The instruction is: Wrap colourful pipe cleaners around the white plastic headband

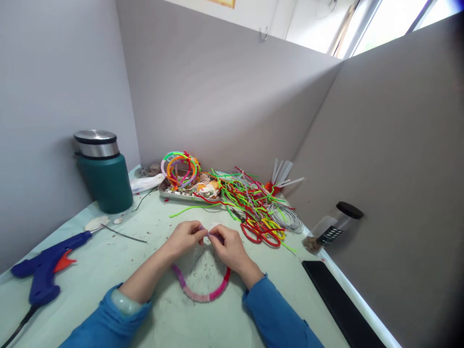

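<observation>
A fuzzy pipe-cleaner ring [197, 296], in bands of purple, pale pink, magenta and red, curves below my two hands. My left hand [186, 240] is closed in a pinch at the ring's upper left. Opposite it, my right hand [229, 247] pinches at the upper right, fingertips almost touching those of the left. A bit of purple fuzz shows between the fingertips; whether it is the ring's own end or a separate strand I cannot tell. The hands hide the upper part of the ring.
A blue glue gun [45, 266] lies at left, near a green flask [105, 181]. Behind the hands are a metal tray [181, 196] with colourful rings, a heap of pipe cleaners [250, 193] and red-handled scissors [270, 237]. At right are a jar [328, 229] and a black bar [337, 299].
</observation>
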`<state>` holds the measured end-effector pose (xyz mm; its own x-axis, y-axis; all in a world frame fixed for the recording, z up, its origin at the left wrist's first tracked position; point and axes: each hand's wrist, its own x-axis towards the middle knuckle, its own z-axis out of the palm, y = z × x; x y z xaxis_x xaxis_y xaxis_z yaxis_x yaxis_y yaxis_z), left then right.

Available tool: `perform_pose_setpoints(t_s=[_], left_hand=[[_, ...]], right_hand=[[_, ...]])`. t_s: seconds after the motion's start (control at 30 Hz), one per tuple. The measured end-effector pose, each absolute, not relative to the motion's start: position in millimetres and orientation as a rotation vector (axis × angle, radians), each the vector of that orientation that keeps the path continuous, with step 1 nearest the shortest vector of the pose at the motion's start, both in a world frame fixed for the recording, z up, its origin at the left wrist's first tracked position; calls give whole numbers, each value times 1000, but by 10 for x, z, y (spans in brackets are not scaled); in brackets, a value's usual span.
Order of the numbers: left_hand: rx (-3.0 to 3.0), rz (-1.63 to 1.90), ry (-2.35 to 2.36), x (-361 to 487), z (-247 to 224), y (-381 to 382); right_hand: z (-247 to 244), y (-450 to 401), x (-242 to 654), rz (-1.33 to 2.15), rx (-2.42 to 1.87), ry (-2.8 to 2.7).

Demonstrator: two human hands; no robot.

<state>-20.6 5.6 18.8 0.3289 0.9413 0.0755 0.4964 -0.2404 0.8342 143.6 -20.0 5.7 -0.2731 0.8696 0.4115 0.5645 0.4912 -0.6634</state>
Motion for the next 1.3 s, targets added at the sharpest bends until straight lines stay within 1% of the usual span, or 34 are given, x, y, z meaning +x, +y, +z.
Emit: perform_pose_setpoints(t_s=[0.13, 0.2, 0.47, 0.63, 0.83, 1.07, 1.3], left_hand=[[1595, 649, 1292, -206, 174, 66], [1581, 667, 1304, -198, 170, 62], [1995, 1053, 1391, -205, 140, 70], [2329, 1152, 1221, -212, 157, 45], [2556, 1132, 1166, -204, 121, 36], [2635, 1080, 1191, -203, 44, 47], [2591, 991, 1209, -186, 86, 29]], right_hand=[[54, -214, 1424, 523, -1141, -2000], [36, -200, 1421, 545, -1153, -1958], [-48, -68, 1455, 692, -1279, -1639], [-42, -36, 1461, 777, -1297, -1558], [-43, -33, 1451, 833, -1252, -1528], [-67, -29, 1434, 883, -1238, -1501], [-66, -39, 1433, 993, -1198, -1500]])
